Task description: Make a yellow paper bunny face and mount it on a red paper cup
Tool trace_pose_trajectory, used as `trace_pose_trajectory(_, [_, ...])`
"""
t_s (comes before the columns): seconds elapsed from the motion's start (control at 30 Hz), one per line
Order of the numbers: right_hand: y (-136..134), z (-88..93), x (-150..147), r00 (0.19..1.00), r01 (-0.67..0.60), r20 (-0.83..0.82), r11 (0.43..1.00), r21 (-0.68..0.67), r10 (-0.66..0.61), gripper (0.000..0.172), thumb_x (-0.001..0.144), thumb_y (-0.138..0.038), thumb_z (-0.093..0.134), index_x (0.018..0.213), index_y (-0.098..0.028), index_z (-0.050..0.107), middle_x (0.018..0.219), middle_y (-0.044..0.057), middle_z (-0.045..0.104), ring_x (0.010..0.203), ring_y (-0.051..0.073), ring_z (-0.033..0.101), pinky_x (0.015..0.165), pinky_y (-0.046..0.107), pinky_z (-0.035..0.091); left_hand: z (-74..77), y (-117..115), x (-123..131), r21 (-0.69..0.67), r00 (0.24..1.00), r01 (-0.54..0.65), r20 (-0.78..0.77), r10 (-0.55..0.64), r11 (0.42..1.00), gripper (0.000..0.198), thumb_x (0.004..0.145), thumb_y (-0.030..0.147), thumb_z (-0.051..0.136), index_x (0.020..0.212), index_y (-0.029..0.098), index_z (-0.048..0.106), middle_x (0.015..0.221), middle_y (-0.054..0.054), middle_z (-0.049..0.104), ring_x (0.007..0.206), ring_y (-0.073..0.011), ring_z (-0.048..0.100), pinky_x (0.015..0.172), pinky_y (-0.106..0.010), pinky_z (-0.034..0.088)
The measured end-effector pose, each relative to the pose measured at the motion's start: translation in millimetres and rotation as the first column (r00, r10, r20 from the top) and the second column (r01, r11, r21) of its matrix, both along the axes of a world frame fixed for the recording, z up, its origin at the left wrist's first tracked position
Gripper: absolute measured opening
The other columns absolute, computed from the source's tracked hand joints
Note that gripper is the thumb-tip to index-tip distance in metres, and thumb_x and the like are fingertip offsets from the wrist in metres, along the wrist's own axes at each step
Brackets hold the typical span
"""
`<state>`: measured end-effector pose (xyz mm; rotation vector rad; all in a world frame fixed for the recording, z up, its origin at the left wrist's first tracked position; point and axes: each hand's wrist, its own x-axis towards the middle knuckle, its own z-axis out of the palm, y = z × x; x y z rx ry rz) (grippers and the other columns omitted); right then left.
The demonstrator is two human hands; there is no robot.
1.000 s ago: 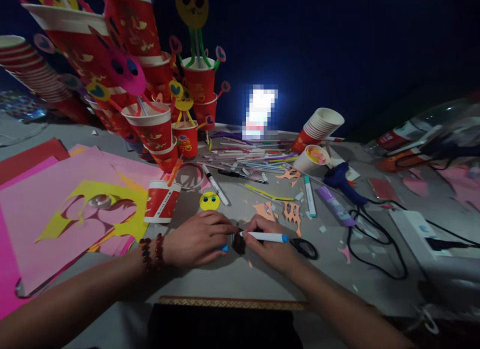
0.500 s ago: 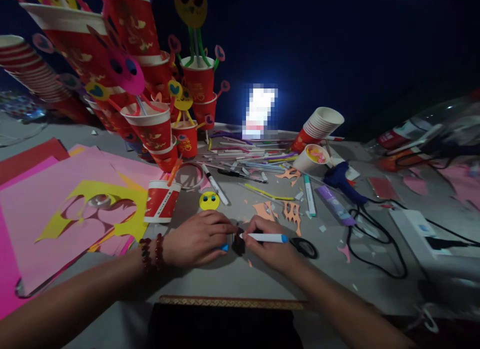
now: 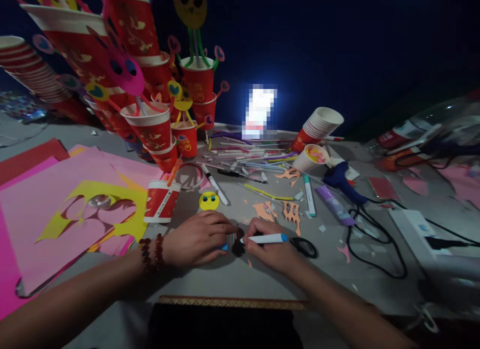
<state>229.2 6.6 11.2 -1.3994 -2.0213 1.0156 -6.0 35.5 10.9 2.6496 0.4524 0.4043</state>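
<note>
My right hand [image 3: 268,246] is closed around a white marker [image 3: 268,238] with a blue end, its tip pointing left and down at the tabletop. Opposite it, my left hand [image 3: 202,239] lies palm down with the fingers together, the fingertips pressing on something small beside the marker tip. That piece is mostly hidden in shadow and I cannot make it out. A bit of blue [image 3: 224,247] shows beneath the left hand. Just beyond that hand lies a yellow paper smiley face [image 3: 209,201]. A pair of black-handled scissors [image 3: 304,247] rests right of the marker.
Red paper cups [image 3: 146,114] with straw-and-paper figures tower at left. Pink and yellow paper sheets [image 3: 41,214] cover the left side. Straws [image 3: 243,154], scraps, a teal marker [image 3: 309,196] and a blue glue gun [image 3: 343,181] with its cord lie further back and right.
The marker and my right hand have shifted very slightly, and the marker tilts a little differently. My left hand stays in place.
</note>
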Motion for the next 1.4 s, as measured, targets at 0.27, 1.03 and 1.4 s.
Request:
trace_pose_trajectory(0.27, [-0.9, 0.3, 0.4, 1.0, -0.015, -0.003, 1.0, 0.0, 0.015, 0.009, 0.069, -0.015, 0.058, 0.063, -0.02, 0.055, 0.059, -0.002, 0.063, 0.056, 0.014, 0.056, 0.056, 0.024, 0.036, -2.4, 0.1, -0.3, 0.009, 1.0, 0.002, 0.012, -0.002, 1.0, 0.017, 0.094, 0.026, 0.049, 0.1, 0.017, 0.061, 0.131, -0.01, 0.061, 0.117, -0.0286, 0.052, 0.099, -0.046, 0.041])
trace_pose_trajectory(1.03, [-1.2, 3.0, -2.2, 1.0, 0.022, -0.015, 1.0, 0.021, -0.022, 0.011, 0.074, -0.018, 0.058, 0.064, -0.02, 0.053, 0.06, -0.003, 0.058, 0.056, 0.012, 0.052, 0.055, 0.023, 0.035, -1.2, -0.1, 0.0, -0.001, 1.0, 0.004, 0.011, -0.003, 1.0, 0.017, 0.094, 0.026, 0.05, 0.102, 0.016, 0.061, 0.131, -0.01, 0.062, 0.116, -0.0282, 0.053, 0.099, -0.045, 0.043])
trace_pose_trajectory(1.4, [-2.0, 2.6, -1.8, 1.0, 0.003, 0.006, 1.0, -0.006, -0.003, 0.007, 0.069, -0.017, 0.057, 0.063, -0.021, 0.055, 0.06, -0.002, 0.062, 0.056, 0.014, 0.055, 0.056, 0.024, 0.035, -1.1, 0.0, -0.6, 0.012, 1.0, 0.001, 0.028, -0.001, 1.0, 0.017, 0.094, 0.027, 0.049, 0.099, 0.017, 0.061, 0.129, -0.011, 0.063, 0.116, -0.0279, 0.053, 0.1, -0.045, 0.043])
